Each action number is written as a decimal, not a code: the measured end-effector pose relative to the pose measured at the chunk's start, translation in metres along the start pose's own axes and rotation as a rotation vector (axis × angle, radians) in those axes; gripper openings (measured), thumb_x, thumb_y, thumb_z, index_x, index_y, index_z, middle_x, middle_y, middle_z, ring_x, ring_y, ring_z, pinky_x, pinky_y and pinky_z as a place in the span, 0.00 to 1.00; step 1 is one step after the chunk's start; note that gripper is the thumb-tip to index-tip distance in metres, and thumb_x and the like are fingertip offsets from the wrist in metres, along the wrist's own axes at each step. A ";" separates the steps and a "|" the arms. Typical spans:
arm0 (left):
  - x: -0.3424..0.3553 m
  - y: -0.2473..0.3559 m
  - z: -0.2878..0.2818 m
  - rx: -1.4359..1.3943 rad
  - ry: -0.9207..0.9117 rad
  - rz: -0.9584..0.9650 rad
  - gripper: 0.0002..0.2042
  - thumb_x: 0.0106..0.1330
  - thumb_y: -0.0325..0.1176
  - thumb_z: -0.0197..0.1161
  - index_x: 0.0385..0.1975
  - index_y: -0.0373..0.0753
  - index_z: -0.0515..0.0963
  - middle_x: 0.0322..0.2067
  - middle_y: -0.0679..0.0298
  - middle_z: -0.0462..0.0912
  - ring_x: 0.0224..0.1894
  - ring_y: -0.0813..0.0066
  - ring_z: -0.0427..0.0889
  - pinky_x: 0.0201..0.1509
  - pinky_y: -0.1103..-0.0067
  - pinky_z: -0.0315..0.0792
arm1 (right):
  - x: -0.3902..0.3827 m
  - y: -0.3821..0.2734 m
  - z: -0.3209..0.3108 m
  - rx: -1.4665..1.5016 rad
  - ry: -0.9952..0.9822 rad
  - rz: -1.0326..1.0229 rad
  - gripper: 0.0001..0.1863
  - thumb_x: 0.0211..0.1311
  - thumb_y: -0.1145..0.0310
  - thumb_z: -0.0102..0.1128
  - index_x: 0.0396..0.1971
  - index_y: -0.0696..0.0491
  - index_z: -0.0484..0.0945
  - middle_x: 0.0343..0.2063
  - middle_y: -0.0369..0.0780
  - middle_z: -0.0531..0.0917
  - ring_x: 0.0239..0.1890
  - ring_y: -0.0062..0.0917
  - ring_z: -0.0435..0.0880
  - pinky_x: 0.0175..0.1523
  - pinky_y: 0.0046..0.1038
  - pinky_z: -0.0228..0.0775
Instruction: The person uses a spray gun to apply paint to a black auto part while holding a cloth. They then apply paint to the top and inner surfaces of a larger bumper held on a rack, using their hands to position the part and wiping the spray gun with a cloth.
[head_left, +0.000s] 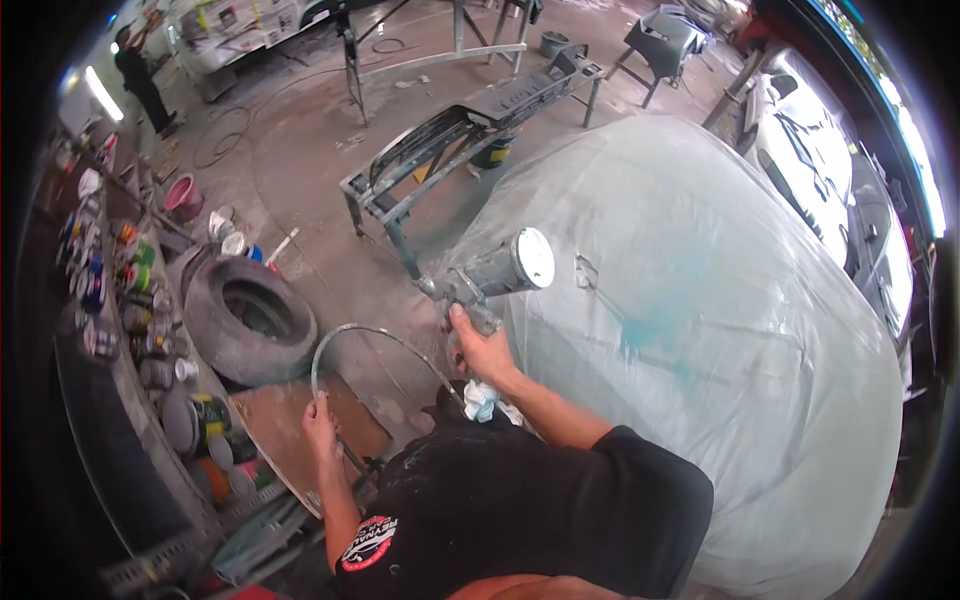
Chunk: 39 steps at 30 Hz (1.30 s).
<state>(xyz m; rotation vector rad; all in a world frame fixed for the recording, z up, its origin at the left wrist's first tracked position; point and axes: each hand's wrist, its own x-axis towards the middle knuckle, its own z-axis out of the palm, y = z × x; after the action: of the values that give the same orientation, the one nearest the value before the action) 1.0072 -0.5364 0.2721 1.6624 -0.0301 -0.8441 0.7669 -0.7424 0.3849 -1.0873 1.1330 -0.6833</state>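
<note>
Spray gun (458,288) is held up in the right hand (482,348), near the middle of the view, in front of the near edge of a plastic-covered shape. Handle is gripped, right fingers wrapped and clamped around it. Gun's cup (492,272) is tilted over to the right, its round white end (536,258) turned toward the camera.

Hose (350,327) is pinched in the left hand (320,428), fingers closed on it, lower and to the left of the gun. From there it is arched up and over toward the right forearm; where it is joined to the gun cannot be told. Crumpled white cloth or paper (480,398) is seen just below the right hand.

Brown board (355,418) is laid on the floor beyond the left hand; old tire (215,345) is placed just past it. Cans (140,276) are crowded on shelving at far left, pink bucket (184,198) nearby. Big shape at right is draped in translucent sheeting (770,420), marked with a teal patch (650,332). Dark panel (515,100) is propped on a metal stand (402,250) ahead. Another person (145,78) is seen at upper left.
</note>
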 end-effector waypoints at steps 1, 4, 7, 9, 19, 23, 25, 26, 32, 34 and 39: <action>0.025 0.020 0.009 -0.045 -0.066 0.039 0.12 0.70 0.44 0.60 0.31 0.43 0.73 0.15 0.78 0.60 0.14 0.88 0.58 0.17 0.85 0.53 | 0.012 -0.008 0.009 0.014 0.024 0.013 0.28 0.64 0.41 0.56 0.30 0.57 0.79 0.15 0.35 0.75 0.14 0.20 0.74 0.18 0.24 0.66; 0.079 0.048 0.042 0.038 -0.158 0.105 0.12 0.72 0.43 0.58 0.35 0.40 0.75 0.16 0.78 0.61 0.15 0.88 0.57 0.19 0.86 0.53 | 0.052 -0.003 0.030 0.043 0.081 0.040 0.28 0.65 0.41 0.56 0.30 0.57 0.79 0.15 0.35 0.75 0.14 0.19 0.74 0.19 0.24 0.66; 0.133 0.085 0.077 0.091 -0.174 0.136 0.11 0.72 0.41 0.57 0.35 0.39 0.75 0.18 0.76 0.65 0.18 0.88 0.63 0.21 0.86 0.57 | 0.111 -0.005 0.050 0.101 0.131 0.018 0.25 0.66 0.45 0.56 0.32 0.56 0.79 0.19 0.34 0.77 0.15 0.18 0.74 0.18 0.23 0.66; 0.168 0.107 0.102 0.152 -0.161 0.160 0.11 0.73 0.41 0.57 0.34 0.39 0.75 0.19 0.75 0.67 0.19 0.87 0.66 0.22 0.86 0.59 | 0.164 -0.016 0.064 0.097 0.202 0.069 0.22 0.68 0.48 0.56 0.34 0.55 0.79 0.25 0.35 0.80 0.16 0.17 0.74 0.17 0.22 0.65; 0.298 0.233 0.129 0.221 0.035 0.418 0.12 0.75 0.39 0.54 0.40 0.35 0.76 0.27 0.68 0.78 0.29 0.82 0.79 0.36 0.83 0.73 | 0.315 -0.096 0.133 0.287 0.166 0.050 0.23 0.67 0.48 0.57 0.41 0.56 0.78 0.33 0.37 0.82 0.19 0.19 0.75 0.17 0.22 0.67; 0.372 0.260 0.138 0.313 0.001 0.455 0.13 0.74 0.39 0.54 0.44 0.33 0.76 0.29 0.66 0.80 0.32 0.79 0.82 0.39 0.82 0.75 | 0.369 -0.103 0.167 0.293 0.245 0.018 0.22 0.69 0.49 0.55 0.42 0.56 0.77 0.34 0.37 0.81 0.18 0.19 0.74 0.17 0.22 0.65; 0.403 0.273 0.143 0.358 -0.039 0.449 0.14 0.74 0.38 0.54 0.45 0.33 0.76 0.30 0.65 0.81 0.33 0.78 0.82 0.39 0.81 0.75 | 0.394 -0.116 0.187 0.324 0.309 -0.004 0.24 0.68 0.47 0.55 0.41 0.56 0.76 0.33 0.39 0.82 0.17 0.20 0.74 0.17 0.23 0.64; 0.417 0.283 0.142 0.322 -0.031 0.469 0.14 0.74 0.38 0.54 0.45 0.32 0.76 0.31 0.65 0.82 0.33 0.78 0.82 0.39 0.82 0.74 | 0.406 -0.121 0.197 0.360 0.357 -0.037 0.26 0.67 0.44 0.55 0.39 0.57 0.76 0.32 0.40 0.82 0.16 0.21 0.73 0.17 0.25 0.63; 0.548 0.362 0.126 0.331 -0.034 0.570 0.14 0.74 0.39 0.54 0.43 0.32 0.76 0.30 0.64 0.83 0.32 0.80 0.81 0.41 0.83 0.75 | 0.473 -0.153 0.283 0.367 0.403 0.013 0.24 0.68 0.46 0.55 0.40 0.56 0.75 0.35 0.40 0.82 0.17 0.22 0.74 0.17 0.24 0.65; 0.590 0.404 0.127 0.374 -0.043 0.566 0.14 0.74 0.39 0.54 0.40 0.31 0.76 0.30 0.62 0.83 0.32 0.79 0.80 0.42 0.81 0.75 | 0.492 -0.170 0.320 0.341 0.393 -0.007 0.24 0.68 0.46 0.55 0.37 0.55 0.78 0.30 0.36 0.81 0.17 0.18 0.75 0.18 0.22 0.66; 0.683 0.511 0.162 0.550 -0.154 0.831 0.15 0.75 0.39 0.51 0.38 0.31 0.77 0.31 0.60 0.83 0.35 0.75 0.82 0.45 0.77 0.76 | 0.536 -0.198 0.377 0.340 0.461 0.054 0.26 0.66 0.44 0.56 0.37 0.56 0.78 0.28 0.37 0.81 0.19 0.18 0.76 0.20 0.24 0.67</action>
<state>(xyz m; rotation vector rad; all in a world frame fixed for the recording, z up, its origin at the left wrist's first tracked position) 1.6343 -1.1297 0.3638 1.8368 -1.0654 -0.3192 1.3107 -1.1588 0.3875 -0.6214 1.3670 -1.0749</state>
